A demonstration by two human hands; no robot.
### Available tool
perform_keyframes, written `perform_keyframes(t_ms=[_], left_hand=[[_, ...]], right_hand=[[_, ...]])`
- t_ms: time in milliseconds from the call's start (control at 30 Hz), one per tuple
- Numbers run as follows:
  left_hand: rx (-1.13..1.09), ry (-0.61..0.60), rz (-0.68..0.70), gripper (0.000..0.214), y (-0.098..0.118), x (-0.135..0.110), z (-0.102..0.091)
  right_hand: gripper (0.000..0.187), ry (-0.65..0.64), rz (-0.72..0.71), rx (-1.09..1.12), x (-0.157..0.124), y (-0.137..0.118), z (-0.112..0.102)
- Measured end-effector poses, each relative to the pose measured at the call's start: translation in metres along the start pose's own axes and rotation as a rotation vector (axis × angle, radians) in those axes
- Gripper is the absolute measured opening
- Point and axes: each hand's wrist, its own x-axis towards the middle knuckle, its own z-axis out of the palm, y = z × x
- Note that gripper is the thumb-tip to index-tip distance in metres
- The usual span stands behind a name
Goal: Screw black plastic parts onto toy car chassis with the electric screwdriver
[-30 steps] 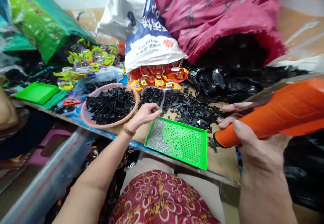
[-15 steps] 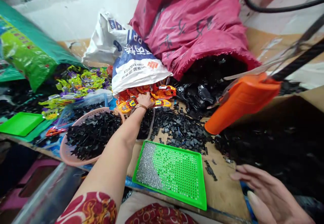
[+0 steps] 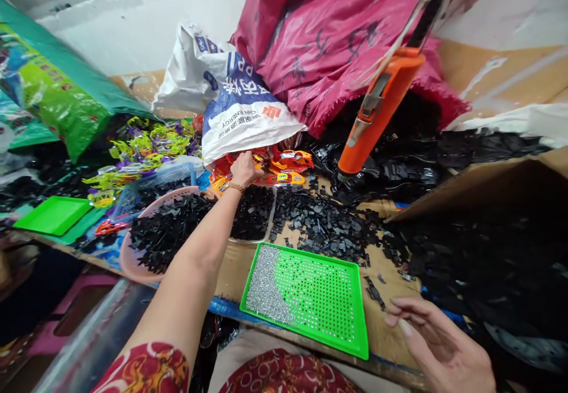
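While reaching forward with the left hand (image 3: 245,170), meets orange-and-yellow toy parts (image 3: 290,161) bunched at the mouth of a white-and-blue sack (image 3: 255,118). Cannot tell whether gripping or merely touching there, with fingertips hidden among the pieces. Holds the right hand (image 3: 444,345) low at the front of the bench (image 3: 231,277), fingers released and loosely curved, just right of a perforated green tray (image 3: 326,298). Inside that tray, banked to the left: small silver pieces (image 3: 266,286). Between tray and sack, strewn over the bench: loose black pieces (image 3: 328,224). Hanging tilted, nose down, in front of a magenta sack (image 3: 319,67): an orange tool (image 3: 379,115). Beside the left forearm (image 3: 190,271), to its right: a clear tub (image 3: 271,220) with black bits inside. Left of the forearm, partly covered by it: a pink basket (image 3: 125,257) heaped with black bits. Farther back: lime-green and purple parts (image 3: 151,144).
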Motion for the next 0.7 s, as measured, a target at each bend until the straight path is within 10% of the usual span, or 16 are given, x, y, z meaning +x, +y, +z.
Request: perform_keyframes(t_ms=[300, 533, 700], left_hand=[[-0.137, 0.049, 0.369, 0.077, -0.030, -0.089, -0.056], [-0.582, -0.663, 0.900, 0.066, -0.010, -0.202, -0.082], [-0.810, -0.695, 0.899, 0.069, 0.008, -0.250, -0.081]], right_hand=[[0.008, -0.144, -0.220, -0.108, 0.017, -0.043, 0.041], [0.070, -0.223, -0.668, -0.300, 0.043, -0.080, 0.077], [0.073, -0.360, -0.525, -0.333, 0.013, -0.069, 0.087]])
